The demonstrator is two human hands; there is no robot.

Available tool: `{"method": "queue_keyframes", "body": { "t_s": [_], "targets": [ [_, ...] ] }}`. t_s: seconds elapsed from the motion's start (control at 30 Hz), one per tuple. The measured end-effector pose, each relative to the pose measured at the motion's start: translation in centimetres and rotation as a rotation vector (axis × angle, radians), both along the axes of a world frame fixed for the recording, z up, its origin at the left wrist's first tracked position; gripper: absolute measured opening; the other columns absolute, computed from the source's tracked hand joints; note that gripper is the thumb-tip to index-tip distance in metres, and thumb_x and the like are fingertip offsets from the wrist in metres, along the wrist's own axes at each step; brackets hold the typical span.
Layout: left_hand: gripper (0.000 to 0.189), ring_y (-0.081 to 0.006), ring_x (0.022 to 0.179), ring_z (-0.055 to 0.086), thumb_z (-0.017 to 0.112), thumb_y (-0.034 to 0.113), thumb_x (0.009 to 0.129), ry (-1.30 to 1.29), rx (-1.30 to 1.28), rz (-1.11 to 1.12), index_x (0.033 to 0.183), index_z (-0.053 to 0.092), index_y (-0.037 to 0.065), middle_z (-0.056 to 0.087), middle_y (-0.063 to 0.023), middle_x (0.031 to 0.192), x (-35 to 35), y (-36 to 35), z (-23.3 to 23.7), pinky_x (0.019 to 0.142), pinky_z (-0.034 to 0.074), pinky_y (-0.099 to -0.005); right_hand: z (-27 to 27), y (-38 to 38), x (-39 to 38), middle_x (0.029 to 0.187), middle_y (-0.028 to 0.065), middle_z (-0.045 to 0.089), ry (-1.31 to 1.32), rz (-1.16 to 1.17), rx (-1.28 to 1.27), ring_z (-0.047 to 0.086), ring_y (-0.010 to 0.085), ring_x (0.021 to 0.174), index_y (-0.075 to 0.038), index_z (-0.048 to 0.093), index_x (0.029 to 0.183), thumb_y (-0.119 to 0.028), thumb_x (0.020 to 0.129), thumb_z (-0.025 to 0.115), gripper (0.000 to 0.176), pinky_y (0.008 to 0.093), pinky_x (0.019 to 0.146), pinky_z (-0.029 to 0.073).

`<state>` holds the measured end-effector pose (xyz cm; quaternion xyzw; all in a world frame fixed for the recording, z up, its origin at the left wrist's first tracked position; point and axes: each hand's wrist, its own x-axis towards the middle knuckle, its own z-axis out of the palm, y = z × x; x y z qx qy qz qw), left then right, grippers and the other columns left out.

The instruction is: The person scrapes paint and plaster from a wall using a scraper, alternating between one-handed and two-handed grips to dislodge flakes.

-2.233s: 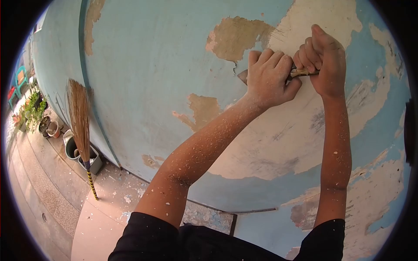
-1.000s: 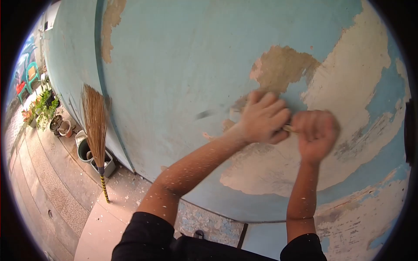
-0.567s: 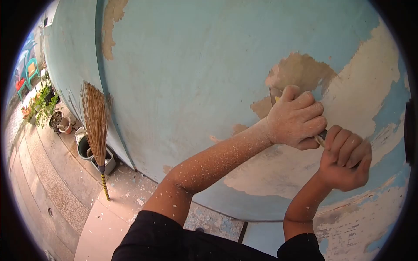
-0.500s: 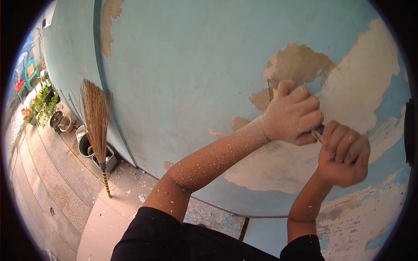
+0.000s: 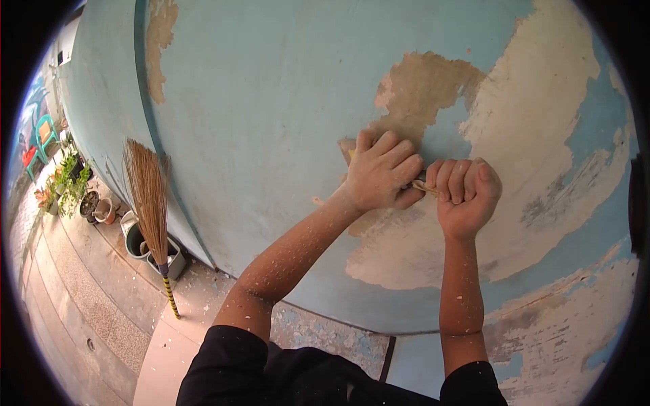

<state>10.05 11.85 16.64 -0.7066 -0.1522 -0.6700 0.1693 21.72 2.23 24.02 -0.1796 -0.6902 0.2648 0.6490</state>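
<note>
My left hand (image 5: 384, 172), dusted with pale powder, is closed over the front part of a paint scraper (image 5: 347, 146) against the wall. Only the blade's corner, with a yellow patch beside it, shows past my fingers. Behind it, my right hand (image 5: 467, 195) is wrapped in a fist around the rear of the handle; a short dark and tan piece shows between the hands. Blue-green paint covers much of the wall (image 5: 271, 115). Around and above my hands, a bare brown patch (image 5: 426, 84) and a wide cream patch (image 5: 535, 101) are exposed.
A stick broom (image 5: 145, 203) leans upright at the left, beside buckets (image 5: 135, 240). Potted plants (image 5: 71, 172) and a green chair (image 5: 46, 132) stand farther back. Paint flakes (image 5: 325, 335) lie along the wall's foot and on my forearms.
Both hands have moved left and slightly down along the wall with the scraper. My right forearm is now more upright, and the view has shifted a little.
</note>
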Motion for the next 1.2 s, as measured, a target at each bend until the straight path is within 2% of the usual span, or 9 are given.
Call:
{"method": "queue_keyframes", "body": {
  "t_s": [0.27,0.33,0.47,0.53,0.67,0.77,0.97,1.13,1.2],
  "targets": [
    [0.031,-0.0214,0.070,0.045,0.070,0.036,0.059,-0.134,0.262,-0.248,0.075,0.051,0.017,0.047,0.0003,0.077,2.7,-1.4,8.7,0.071,0.028,-0.0404,7.2,-3.5,0.5,0.050,0.0021,0.030,0.094,0.143,0.267,0.028,0.0151,0.045,-0.014,0.033,0.064,-0.027,0.103,0.041,0.042,0.0363,0.057,0.034],
    [0.030,-0.0206,0.070,0.045,0.070,0.034,0.059,-0.203,0.197,-0.183,0.074,0.051,0.018,0.047,0.0012,0.076,2.4,-0.8,6.7,0.070,0.027,-0.0397,5.8,-1.8,0.3,0.050,0.0023,0.031,0.159,0.238,0.180,0.028,0.0153,0.044,-0.015,0.032,0.063,-0.024,0.103,0.043,0.042,0.0372,0.055,0.034],
    [0.032,-0.0201,0.076,0.048,0.072,0.033,0.057,-0.125,0.074,-0.077,0.074,0.049,0.017,0.046,0.0013,0.077,1.2,-0.3,-1.3,0.069,0.030,-0.0399,-0.9,-0.5,0.9,0.049,0.0027,0.033,0.039,0.104,0.043,0.029,0.0157,0.043,-0.015,0.032,0.063,-0.020,0.102,0.046,0.041,0.0380,0.051,0.034],
    [0.032,-0.0199,0.076,0.048,0.071,0.033,0.057,-0.086,0.099,-0.069,0.075,0.050,0.017,0.046,0.0015,0.077,1.2,-0.9,-1.5,0.069,0.030,-0.0397,-1.4,-1.5,0.8,0.050,0.0031,0.034,-0.017,0.027,0.076,0.030,0.0158,0.043,-0.015,0.032,0.064,-0.019,0.101,0.047,0.040,0.0382,0.050,0.034],
    [0.031,-0.0201,0.074,0.047,0.071,0.032,0.058,-0.071,0.248,-0.229,0.076,0.050,0.017,0.046,0.0014,0.077,2.4,-1.9,5.9,0.068,0.029,-0.0397,3.8,-4.1,1.2,0.051,0.0044,0.034,0.116,0.126,0.263,0.029,0.0153,0.045,-0.012,0.034,0.064,-0.019,0.102,0.044,0.040,0.0387,0.048,0.033],
    [0.030,-0.0202,0.074,0.047,0.070,0.031,0.060,-0.100,0.219,-0.213,0.077,0.051,0.017,0.046,0.0009,0.076,2.7,-1.4,7.1,0.068,0.028,-0.0400,5.3,-2.9,1.3,0.052,0.0054,0.034,0.252,0.192,0.222,0.029,0.0153,0.046,-0.010,0.035,0.065,-0.019,0.103,0.042,0.039,0.0379,0.048,0.032],
    [0.029,-0.0204,0.074,0.048,0.070,0.031,0.061,-0.130,0.044,-0.048,0.076,0.051,0.016,0.046,0.0003,0.077,1.3,-1.0,-4.0,0.068,0.029,-0.0405,-3.8,-0.7,0.8,0.053,0.0038,0.033,0.002,0.051,0.018,0.027,0.0145,0.047,-0.008,0.036,0.065,-0.015,0.101,0.043,0.038,0.0361,0.046,0.027],
    [0.031,-0.0208,0.073,0.047,0.070,0.032,0.058,-0.194,0.195,-0.214,0.075,0.049,0.016,0.045,0.0004,0.077,2.6,-2.5,3.8,0.069,0.029,-0.0404,3.2,-4.4,0.0,0.051,0.0033,0.030,0.109,0.114,0.184,0.024,0.0137,0.045,-0.009,0.035,0.063,-0.013,0.100,0.044,0.038,0.0363,0.047,0.028],
    [0.032,-0.0208,0.066,0.040,0.071,0.039,0.066,-0.162,0.193,-0.247,0.071,0.048,0.017,0.041,0.0015,0.072,3.4,-2.2,5.0,0.068,0.026,-0.0393,3.6,-3.9,0.2,0.050,0.0033,0.030,0.097,0.172,0.255,0.023,0.0136,0.045,-0.009,0.035,0.063,-0.012,0.099,0.044,0.038,0.0362,0.047,0.028]
  ]
}}
